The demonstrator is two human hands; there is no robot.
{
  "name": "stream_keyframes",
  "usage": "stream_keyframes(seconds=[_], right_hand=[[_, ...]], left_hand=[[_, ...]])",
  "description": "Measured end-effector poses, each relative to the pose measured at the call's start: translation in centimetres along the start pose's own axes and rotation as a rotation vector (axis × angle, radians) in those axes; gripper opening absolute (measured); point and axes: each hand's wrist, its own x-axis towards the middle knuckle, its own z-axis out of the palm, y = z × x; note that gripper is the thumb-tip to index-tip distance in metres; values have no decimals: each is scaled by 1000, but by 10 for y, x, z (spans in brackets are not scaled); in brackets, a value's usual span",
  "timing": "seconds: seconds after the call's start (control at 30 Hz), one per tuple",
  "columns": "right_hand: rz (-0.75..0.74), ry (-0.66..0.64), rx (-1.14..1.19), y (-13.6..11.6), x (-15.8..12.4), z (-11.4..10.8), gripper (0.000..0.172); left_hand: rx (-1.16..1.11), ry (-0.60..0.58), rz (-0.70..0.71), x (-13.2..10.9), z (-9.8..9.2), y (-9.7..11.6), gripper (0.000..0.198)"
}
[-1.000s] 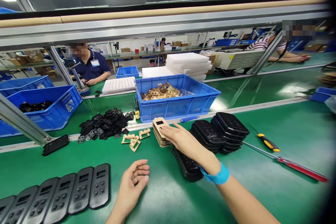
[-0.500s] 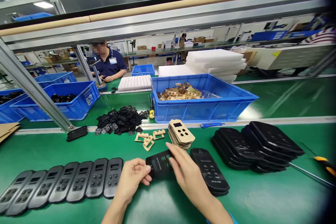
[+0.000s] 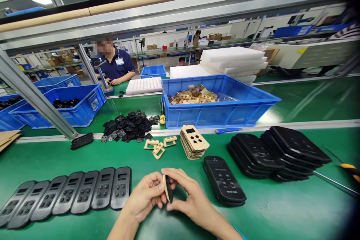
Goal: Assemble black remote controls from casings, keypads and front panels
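- Head view, clock face centred on the hands: a thin, black-faced flat panel with a tan backing (image 3: pixel 169 190) is at the centre, held edge-on above the green bench top (image 3: pixel 180 228).
- Left hand (image 3: pixel 144 195): thumb and curled fingers pinch the panel on its tan side.
- Right hand (image 3: pixel 194 200): fingers at the panel's upper end, thumb at its lower end, closed on it in a spanning grip.
- At 1 o'clock: a neat stack of tan, die-cut cards with dark openings (image 3: pixel 194 142). At 3 o'clock: a short pile of black, round-ended panels with printed markings (image 3: pixel 224 182). At 9 o'clock: a row of black, button-studded plastic housings (image 3: pixel 84 193).
- Handling, judged: very light; springy rather than rigid, the edge looking slightly bowed. Dark face probably slick, easily smudged or creased.
- Best hold: opposite rims, light pressure, fingertips off the face.
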Motion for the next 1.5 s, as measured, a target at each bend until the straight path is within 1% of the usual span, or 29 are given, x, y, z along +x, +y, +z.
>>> stream_keyframes(seconds=[0.07,0.1,0.17,0.2,0.27,0.3,0.37,0.4,0.43,0.47,0.5,0.57,0.6,0.63,0.7,0.73,0.8,0.87,0.93,1.0,1.1,1.17,1.23,1.3,1.37,1.43,1.5], right_hand=[[41,115,209,1,1,-5,66],[59,211,320,2,2,-10,67],[75,467,493,3,4,-23,69],[68,598,534,4,6,-31,70],[35,818,541,3,8,-46,68],[9,895,527,2,9,-53,65],[-62,997,493,0,11,-60,58],[-91,1020,479,-1,12,-61,55],[-110,1022,471,-1,12,-61,53],[-114,1004,467,0,13,-58,52],[-104,969,467,1,13,-54,53],[-54,870,482,5,12,-45,55],[-27,819,496,8,12,-40,55],[-4,771,510,10,10,-35,56],[20,686,537,14,8,-29,57],[22,652,547,16,6,-27,58],[19,595,552,17,2,-23,61],[32,548,536,18,-1,-20,63],[59,516,520,19,-3,-17,64],[91,488,528,20,-5,-14,66],[127,456,566,21,-6,-12,67],[138,452,590,22,-7,-12,67],[146,451,607,21,-7,-12,68],[156,448,626,20,-6,-12,69],[165,445,650,19,-6,-12,68],[173,442,673,17,-5,-12,68],[179,436,706,16,-5,-12,68]], left_hand=[[-21,21,7,2,1,1,39],[-26,45,19,2,0,1,40],[-34,95,40,4,-2,4,41],[-11,121,60,5,-4,4,41],[104,189,140,7,-6,5,38],[179,231,195,9,-7,5,36],[307,309,305,11,-8,5,32],[358,333,351,12,-10,5,28],[422,340,389,13,-11,6,23],[536,345,431,12,-13,7,22],[695,354,469,10,-15,9,30],[1106,413,505,3,-22,12,45],[1319,468,488,-2,-26,14,48],[1505,536,443,-8,-30,15,49],[1811,682,298,-22,-39,14,49],[1917,733,216,-28,-42,12,51],[2027,774,84,-39,-46,5,57],[2036,739,23,-45,-44,-2,54],[1987,668,34,-46,-38,-6,51],[1888,594,80,-44,-30,-7,58],[1714,528,112,-36,-23,-6,77],[1693,531,136,-29,-22,-5,81],[1761,567,161,-23,-24,-5,77],[1829,595,150,-19,-27,-5,72],[1838,588,125,-18,-27,-4,72],[1772,573,120,-18,-23,-2,78],[1640,559,133,-17,-18,1,85]])
